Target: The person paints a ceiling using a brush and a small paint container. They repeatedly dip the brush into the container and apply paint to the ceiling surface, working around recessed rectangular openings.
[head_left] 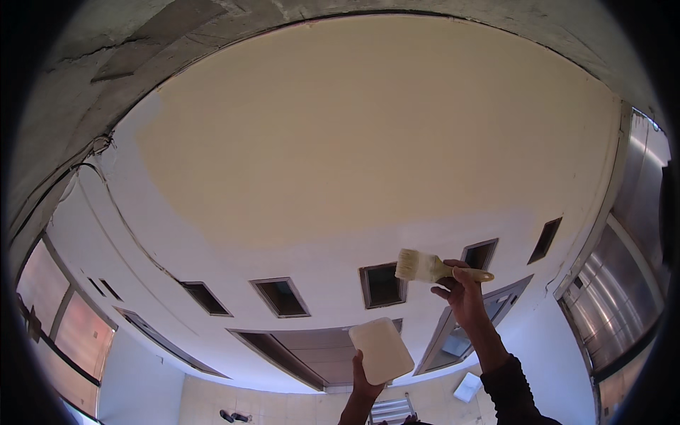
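Note:
I look up at a ceiling (368, 142), cream-yellow over its upper part and white lower down. My right hand (464, 294) is raised and grips a wide flat paintbrush (425, 267) by its wooden handle, with the pale bristles pointing left just under the white part of the ceiling. My left hand (365, 386) holds up a white, rounded rectangular container (381, 350) from below, a little left of and below the brush. A dark sleeve (513, 393) covers my right forearm.
Several rectangular recesses (280, 296) are cut into the white ceiling in a row. A bare grey concrete beam (106, 71) runs along the top left. Windows (64, 312) stand at the left, metal panels (627, 283) at the right, a tiled wall (269, 404) below.

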A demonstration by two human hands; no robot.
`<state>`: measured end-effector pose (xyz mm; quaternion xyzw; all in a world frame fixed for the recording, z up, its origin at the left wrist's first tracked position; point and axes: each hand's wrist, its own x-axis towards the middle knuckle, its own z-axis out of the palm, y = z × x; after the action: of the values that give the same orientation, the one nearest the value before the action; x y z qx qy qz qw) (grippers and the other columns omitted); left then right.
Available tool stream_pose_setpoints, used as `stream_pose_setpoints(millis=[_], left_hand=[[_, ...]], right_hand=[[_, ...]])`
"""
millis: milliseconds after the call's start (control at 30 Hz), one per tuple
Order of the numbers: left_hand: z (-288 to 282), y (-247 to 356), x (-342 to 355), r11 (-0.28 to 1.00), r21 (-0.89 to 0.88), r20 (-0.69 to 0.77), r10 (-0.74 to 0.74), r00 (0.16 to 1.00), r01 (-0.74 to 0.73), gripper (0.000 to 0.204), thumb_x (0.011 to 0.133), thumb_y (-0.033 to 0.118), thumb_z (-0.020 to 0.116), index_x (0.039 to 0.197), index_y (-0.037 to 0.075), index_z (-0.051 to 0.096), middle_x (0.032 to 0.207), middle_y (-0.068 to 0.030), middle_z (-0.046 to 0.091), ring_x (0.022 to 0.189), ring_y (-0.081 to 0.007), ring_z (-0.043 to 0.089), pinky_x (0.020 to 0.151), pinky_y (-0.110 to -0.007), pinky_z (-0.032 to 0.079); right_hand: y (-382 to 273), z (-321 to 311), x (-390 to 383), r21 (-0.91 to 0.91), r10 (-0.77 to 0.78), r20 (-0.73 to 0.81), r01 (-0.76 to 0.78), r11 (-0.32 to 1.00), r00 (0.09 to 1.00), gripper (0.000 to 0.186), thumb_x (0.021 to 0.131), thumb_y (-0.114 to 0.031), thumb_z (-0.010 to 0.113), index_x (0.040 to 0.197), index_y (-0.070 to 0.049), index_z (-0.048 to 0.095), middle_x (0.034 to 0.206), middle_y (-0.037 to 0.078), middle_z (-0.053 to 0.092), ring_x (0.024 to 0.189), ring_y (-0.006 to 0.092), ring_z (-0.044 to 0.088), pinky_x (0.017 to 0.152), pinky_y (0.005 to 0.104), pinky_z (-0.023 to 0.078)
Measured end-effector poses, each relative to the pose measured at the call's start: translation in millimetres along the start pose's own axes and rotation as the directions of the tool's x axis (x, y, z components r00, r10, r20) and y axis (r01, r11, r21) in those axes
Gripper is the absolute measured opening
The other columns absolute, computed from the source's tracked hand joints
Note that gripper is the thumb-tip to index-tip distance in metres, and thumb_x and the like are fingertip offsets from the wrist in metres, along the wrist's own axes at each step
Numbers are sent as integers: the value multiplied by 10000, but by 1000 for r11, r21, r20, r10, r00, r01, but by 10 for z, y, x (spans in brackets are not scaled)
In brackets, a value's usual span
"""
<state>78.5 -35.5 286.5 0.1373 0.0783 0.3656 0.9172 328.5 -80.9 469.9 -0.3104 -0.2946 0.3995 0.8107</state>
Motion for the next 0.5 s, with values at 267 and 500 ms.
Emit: stream_pose_setpoints(millis=[267,500], left_hand=[[-194,11,-286,998,24,-117,60,991,-58,693,931,607,549,1432,138,449,1303,-103,586,1185,-317,606,913,-531,555],[-398,-15,-463,992,-87,-106,81,991,-90,657,942,534,594,1438,131,442,1332,-89,587,1219,-312,588,1005,-547,498]], right_hand=[[-1183,1514,1193,-200,-584,278,641,741,762,357,991,-195,639,1292,-13,579,1213,131,650,1084,227,678,923,378,585],[-1659,2262,1903,-359,-493,866,798,-485,90,394,883,-14,655,1236,-184,617,1229,38,634,1054,225,668,830,304,611]])
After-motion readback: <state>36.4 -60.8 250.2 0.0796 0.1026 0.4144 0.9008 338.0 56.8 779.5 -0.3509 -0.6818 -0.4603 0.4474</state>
